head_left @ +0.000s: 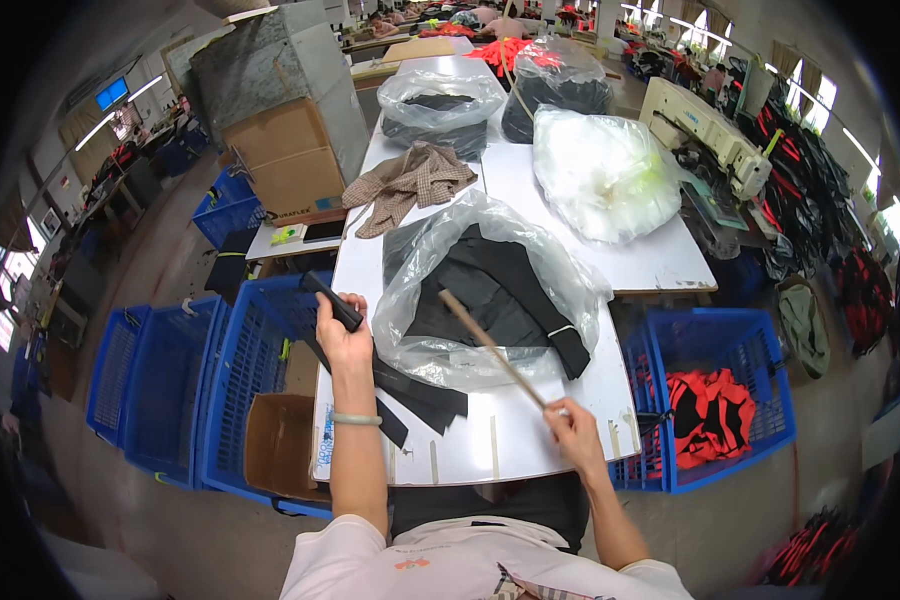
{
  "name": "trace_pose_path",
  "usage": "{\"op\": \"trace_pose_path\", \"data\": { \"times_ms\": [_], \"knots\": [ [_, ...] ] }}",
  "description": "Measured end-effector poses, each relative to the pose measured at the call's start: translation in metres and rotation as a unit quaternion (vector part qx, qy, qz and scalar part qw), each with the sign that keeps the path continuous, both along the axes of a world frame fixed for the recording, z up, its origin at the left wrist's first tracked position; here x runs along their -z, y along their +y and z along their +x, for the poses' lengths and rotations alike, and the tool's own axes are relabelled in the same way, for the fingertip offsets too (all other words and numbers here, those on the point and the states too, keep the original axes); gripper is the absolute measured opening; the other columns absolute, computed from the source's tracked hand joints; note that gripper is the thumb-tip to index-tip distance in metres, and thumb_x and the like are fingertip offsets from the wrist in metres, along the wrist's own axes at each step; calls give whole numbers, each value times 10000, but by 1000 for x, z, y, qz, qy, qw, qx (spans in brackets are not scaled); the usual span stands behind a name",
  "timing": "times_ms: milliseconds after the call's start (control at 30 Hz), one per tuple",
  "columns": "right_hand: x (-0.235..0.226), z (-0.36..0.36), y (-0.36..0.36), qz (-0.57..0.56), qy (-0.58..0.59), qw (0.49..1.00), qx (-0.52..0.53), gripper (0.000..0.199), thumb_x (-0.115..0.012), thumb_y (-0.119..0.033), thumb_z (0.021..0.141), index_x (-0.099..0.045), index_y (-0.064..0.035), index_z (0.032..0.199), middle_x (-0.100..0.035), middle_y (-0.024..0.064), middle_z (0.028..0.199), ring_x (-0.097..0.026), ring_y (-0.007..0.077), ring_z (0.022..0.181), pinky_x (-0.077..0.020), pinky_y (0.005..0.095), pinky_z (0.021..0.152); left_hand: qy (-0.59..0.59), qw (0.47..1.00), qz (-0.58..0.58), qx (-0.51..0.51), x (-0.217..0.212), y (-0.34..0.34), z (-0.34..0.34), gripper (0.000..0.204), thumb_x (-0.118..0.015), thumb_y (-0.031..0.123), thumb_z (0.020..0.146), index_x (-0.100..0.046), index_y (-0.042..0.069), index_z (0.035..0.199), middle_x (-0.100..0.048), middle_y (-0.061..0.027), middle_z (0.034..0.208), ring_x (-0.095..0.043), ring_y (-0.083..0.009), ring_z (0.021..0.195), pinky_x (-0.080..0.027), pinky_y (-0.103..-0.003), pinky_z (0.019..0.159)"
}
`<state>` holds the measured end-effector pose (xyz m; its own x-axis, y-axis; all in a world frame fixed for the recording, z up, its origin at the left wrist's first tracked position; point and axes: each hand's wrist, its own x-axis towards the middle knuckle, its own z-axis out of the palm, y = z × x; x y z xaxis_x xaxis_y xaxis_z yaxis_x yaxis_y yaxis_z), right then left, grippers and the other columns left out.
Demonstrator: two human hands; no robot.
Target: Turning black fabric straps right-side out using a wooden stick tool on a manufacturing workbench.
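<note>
My left hand (346,338) is closed around a short black tube-like piece (332,303), raised over the table's left edge. In my right hand (573,432) is one end of a thin wooden stick (495,350), gripped near the table's front right. The stick slants up to the left, its far end above black fabric pieces (460,285). These lie in an open clear plastic bag (407,322) on the white table. Black fabric strips (420,395) lie beside the bag, near my left wrist, some with their ends toward the front edge.
A brown checked cloth (410,183) and more plastic bags (610,180) lie farther back. Blue crates (260,310) stand to the left, one with a cardboard box (280,440). At right, a blue crate (770,340) holds red and black fabric; a sewing machine (705,135) stands behind.
</note>
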<state>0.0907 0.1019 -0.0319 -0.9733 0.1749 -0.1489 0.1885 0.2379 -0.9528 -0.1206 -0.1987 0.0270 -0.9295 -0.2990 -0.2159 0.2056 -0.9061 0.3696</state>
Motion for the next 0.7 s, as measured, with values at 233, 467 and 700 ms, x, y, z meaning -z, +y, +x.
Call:
{"op": "trace_pose_path", "data": {
  "times_ms": [233, 467, 700],
  "knots": [
    [8, -74, -23, 347, 253, 895, 117, 193, -657, -140, 782, -641, -25, 936, -605, 126, 904, -580, 305, 858, -462, 393, 753, 60, 857, 210, 466, -37, 77, 102, 115, -395, 93, 840, -457, 101, 743, -356, -5, 590, -364, -136, 509, -318, -290, 588],
    [-101, -91, -54, -270, 160, 944, -103, 256, -607, -187, 871, -655, 39, 982, -651, 84, 896, -587, 120, 818, -454, 240, 767, 68, 767, 270, 578, -32, 99, 144, 138, -347, 103, 864, -446, 116, 770, -378, -3, 588, -385, -135, 487, -311, -295, 572],
    [-87, -85, -42, -211, 151, 962, -88, 146, -682, -125, 809, -648, 13, 837, -628, 27, 724, -559, 64, 666, -450, 209, 623, 69, 815, -174, 548, -19, 97, 144, 450, -355, 359, 977, -545, -44, 1038, -641, -191, 880, -641, -293, 816, -465, -378, 850]
  ]
}}
